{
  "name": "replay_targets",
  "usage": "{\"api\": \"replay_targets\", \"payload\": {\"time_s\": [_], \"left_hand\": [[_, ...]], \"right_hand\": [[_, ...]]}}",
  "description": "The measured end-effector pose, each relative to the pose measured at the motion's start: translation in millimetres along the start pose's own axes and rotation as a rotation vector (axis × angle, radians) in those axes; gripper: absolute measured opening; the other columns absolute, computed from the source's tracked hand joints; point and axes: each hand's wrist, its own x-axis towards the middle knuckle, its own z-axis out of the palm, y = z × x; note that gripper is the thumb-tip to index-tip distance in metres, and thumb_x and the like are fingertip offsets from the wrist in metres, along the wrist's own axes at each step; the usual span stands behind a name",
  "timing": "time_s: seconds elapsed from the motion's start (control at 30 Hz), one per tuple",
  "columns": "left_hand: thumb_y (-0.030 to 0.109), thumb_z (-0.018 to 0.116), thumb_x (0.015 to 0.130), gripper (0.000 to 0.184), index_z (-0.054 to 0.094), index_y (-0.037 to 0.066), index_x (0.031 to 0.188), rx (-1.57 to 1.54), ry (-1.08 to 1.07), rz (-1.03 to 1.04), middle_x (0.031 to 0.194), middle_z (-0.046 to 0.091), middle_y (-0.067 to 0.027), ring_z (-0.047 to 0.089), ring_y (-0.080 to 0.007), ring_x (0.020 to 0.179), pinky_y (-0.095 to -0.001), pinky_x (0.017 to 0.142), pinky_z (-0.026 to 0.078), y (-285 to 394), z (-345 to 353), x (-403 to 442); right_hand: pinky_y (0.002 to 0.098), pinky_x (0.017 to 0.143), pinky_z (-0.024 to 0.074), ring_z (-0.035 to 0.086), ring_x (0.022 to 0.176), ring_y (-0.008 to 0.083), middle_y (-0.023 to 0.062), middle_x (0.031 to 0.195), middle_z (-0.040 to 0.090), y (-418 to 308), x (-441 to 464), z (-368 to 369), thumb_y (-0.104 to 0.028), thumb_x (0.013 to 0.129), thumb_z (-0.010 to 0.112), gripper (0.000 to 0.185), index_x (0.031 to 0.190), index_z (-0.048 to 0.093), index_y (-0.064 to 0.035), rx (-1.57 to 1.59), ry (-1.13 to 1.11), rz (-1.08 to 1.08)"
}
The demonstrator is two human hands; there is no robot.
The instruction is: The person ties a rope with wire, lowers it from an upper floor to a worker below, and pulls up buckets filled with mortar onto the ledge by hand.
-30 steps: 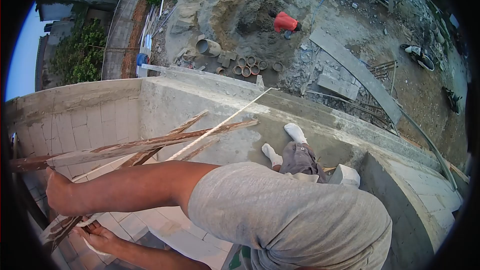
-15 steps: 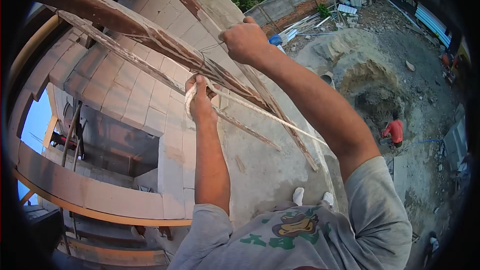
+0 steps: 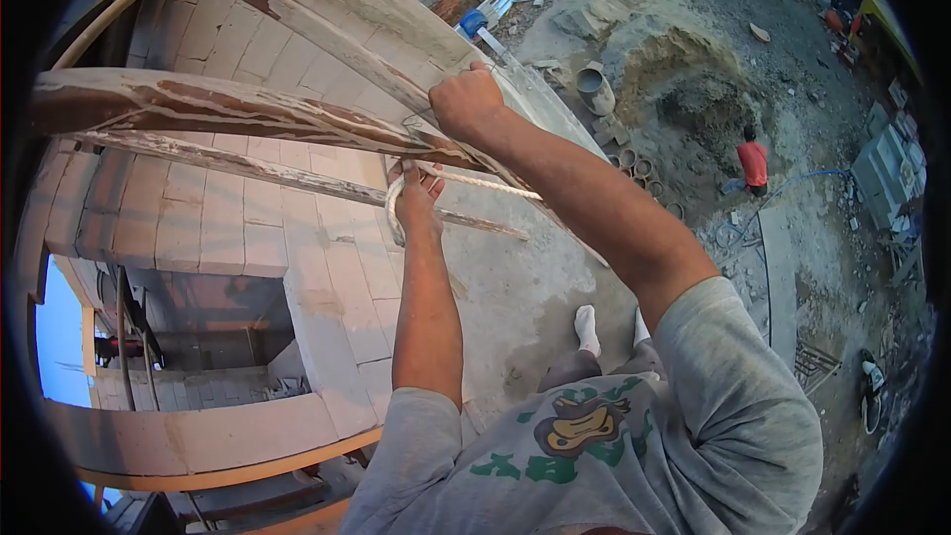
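My left hand (image 3: 418, 200) is closed on a white rope (image 3: 485, 183), which loops round beside the fingers and runs off to the right, behind my right forearm. Just above it passes a brown wooden pole (image 3: 267, 111) with pale streaks. My right hand (image 3: 468, 101) is a fist at the upper right of the left hand, beside the end part of that pole. A thin dark wire (image 3: 414, 121) shows next to this fist and appears to be gripped in it. A thinner weathered pole (image 3: 248, 170) passes behind the left hand.
Block walls (image 3: 223, 238) surround an opening at the lower left. My feet in white socks (image 3: 586, 327) stand on a concrete ledge (image 3: 545, 287). Far below, a person in red (image 3: 753, 160) is near a dug pit, with round pipes (image 3: 595, 89) and rubble around.
The view has swung towards the poles and then shifted slightly. My right hand, earlier stretched out from my side, is now raised as a fist by the pole. The left still holds the rope.
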Motion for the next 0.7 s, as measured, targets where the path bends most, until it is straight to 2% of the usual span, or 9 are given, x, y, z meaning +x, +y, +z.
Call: {"api": "replay_targets", "payload": {"time_s": [0.07,0.1,0.17,0.3,0.37,0.5,0.6,0.7], "left_hand": [[0.037,0.049,0.095,0.041,0.039,0.01,0.124,-0.041,0.069,0.036,0.11,0.055,-0.0107,0.064,-0.0234,0.09,-0.0312,0.072,0.049,-13.8,7.1,-1.6],[0.038,0.049,0.095,0.042,0.037,0.011,0.125,-0.058,0.09,0.046,0.113,0.053,-0.0116,0.063,-0.0249,0.091,-0.0339,0.075,0.048,-16.9,6.7,0.3],[0.036,0.048,0.095,0.038,0.038,0.015,0.125,-0.069,0.134,0.035,0.115,0.053,-0.0114,0.061,-0.0268,0.095,-0.0387,0.082,0.046,-14.8,10.3,-3.1],[0.029,0.048,0.094,0.035,0.039,0.014,0.123,0.008,0.093,-0.029,0.112,0.052,-0.0117,0.056,-0.0271,0.097,-0.0406,0.082,0.047,-28.4,-1.9,14.1],[0.026,0.05,0.093,0.04,0.037,0.013,0.129,0.065,0.171,-0.036,0.124,0.046,-0.014,0.055,-0.0319,0.104,-0.0429,0.086,0.05,-24.9,3.0,15.9],[0.023,0.048,0.091,0.033,0.04,0.013,0.121,0.036,0.214,0.02,0.115,0.05,-0.0122,0.055,-0.0262,0.097,-0.0394,0.08,0.048,-29.9,12.2,11.1],[0.022,0.046,0.09,0.032,0.041,0.013,0.12,0.084,0.278,-0.004,0.114,0.052,-0.0106,0.057,-0.0247,0.097,-0.0384,0.08,0.049,-28.5,19.1,14.2],[0.023,0.049,0.089,0.034,0.043,0.012,0.12,0.116,0.263,-0.019,0.11,0.056,-0.0099,0.06,-0.0239,0.094,-0.0375,0.078,0.051,-28.8,19.7,23.3]], "right_hand": [[0.0405,0.083,0.0416,0.067,0.076,0.0203,0.0048,0.076,0.069,6.2,-7.8,38.9,-0.02,0.078,0.057,0.015,0.078,0.072,-0.0178,0.12,-0.004,0.085],[0.0407,0.083,0.0424,0.067,0.076,0.0228,0.0086,0.075,0.068,6.9,-15.1,50.5,-0.02,0.076,0.058,0.014,0.079,0.07,-0.0154,0.193,0.012,0.098],[0.0389,0.078,0.0438,0.067,0.075,0.0227,0.0082,0.074,0.068,0.1,-24.2,66.2,-0.022,0.077,0.057,0.014,0.077,0.069,-0.0157,0.285,0.015,0.139],[0.0384,0.075,0.044,0.067,0.072,0.0221,0.0076,0.073,0.068,-19.9,-21.4,99.8,-0.022,0.077,0.057,0.014,0.075,0.069,-0.014,0.429,0.038,0.209],[0.0381,0.074,0.0441,0.067,0.072,0.0218,0.0075,0.073,0.068,-18.7,-26.0,99.4,-0.023,0.076,0.06,0.013,0.074,0.069,-0.014,0.44,0.068,0.245],[0.0377,0.074,0.0443,0.067,0.073,0.0216,0.0073,0.073,0.068,-13.2,-29.6,111.6,-0.03,0.069,0.069,0.017,0.074,0.068,-0.0139,0.474,0.113,0.275],[0.0359,0.074,0.0443,0.067,0.074,0.0197,0.0061,0.075,0.069,-8.2,-29.4,110.0,-0.038,0.066,0.071,0.023,0.073,0.071,-0.0156,0.494,0.066,0.265],[0.0368,0.075,0.0437,0.067,0.073,0.0207,0.0072,0.071,0.068,-13.3,-29.3,132.6,-0.036,0.06,0.075,0.027,0.074,0.067,-0.0136,0.512,0.144,0.332]]}}
